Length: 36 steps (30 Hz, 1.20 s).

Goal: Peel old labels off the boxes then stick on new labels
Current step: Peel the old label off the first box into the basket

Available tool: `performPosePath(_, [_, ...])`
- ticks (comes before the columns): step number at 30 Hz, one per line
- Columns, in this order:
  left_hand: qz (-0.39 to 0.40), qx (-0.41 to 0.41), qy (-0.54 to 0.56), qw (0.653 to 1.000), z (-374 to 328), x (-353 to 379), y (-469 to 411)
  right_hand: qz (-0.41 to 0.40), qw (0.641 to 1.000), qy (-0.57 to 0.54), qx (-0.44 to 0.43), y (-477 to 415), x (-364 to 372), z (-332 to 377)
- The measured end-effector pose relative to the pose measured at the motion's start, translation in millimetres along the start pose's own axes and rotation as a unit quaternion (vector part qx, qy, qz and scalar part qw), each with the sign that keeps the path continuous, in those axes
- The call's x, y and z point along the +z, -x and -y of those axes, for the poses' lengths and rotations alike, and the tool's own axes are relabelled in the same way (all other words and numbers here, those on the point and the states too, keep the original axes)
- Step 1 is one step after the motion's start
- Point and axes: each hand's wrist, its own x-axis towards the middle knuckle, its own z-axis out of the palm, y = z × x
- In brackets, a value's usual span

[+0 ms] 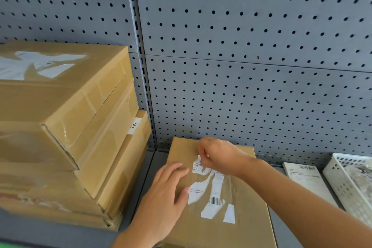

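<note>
On the grey shelf, the left hand lies flat-fingered on the box. The right hand's fingers pinch the old label, which is thin and probably tears easily; grip lifted edges.

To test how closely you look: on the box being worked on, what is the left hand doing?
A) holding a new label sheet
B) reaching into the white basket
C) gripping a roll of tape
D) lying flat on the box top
D: the left hand lies with straight fingers on the box beside the torn label, while the right hand pinches the label's upper edge.
</note>
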Motion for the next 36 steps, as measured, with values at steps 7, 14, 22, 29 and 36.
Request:
performPosePath(7, [0.000, -0.002, 0.003, 1.000, -1, 0, -1, -0.052, 0.997, -0.062, -0.020, 9, 8, -3])
performPosePath(14, [0.003, -0.008, -0.002, 1.000, -1, 0, -1, -0.085, 0.996, -0.003, -0.018, 8, 22, 1])
performPosePath(22, [-0.001, -0.006, 0.005, 1.000, -1, 0, -1, -0.115, 0.978, -0.173, 0.022, 28, 22, -4])
performPosePath(29, [0.004, -0.003, 0.006, 1.000, 0, 0, 0, -0.144, 0.983, -0.116, -0.017, 28, 32, -5])
performPosePath(36, [0.004, -0.005, 0.010, 1.000, -2, -1, -1, -0.175, 0.972, -0.157, 0.004, 32, 29, -1])
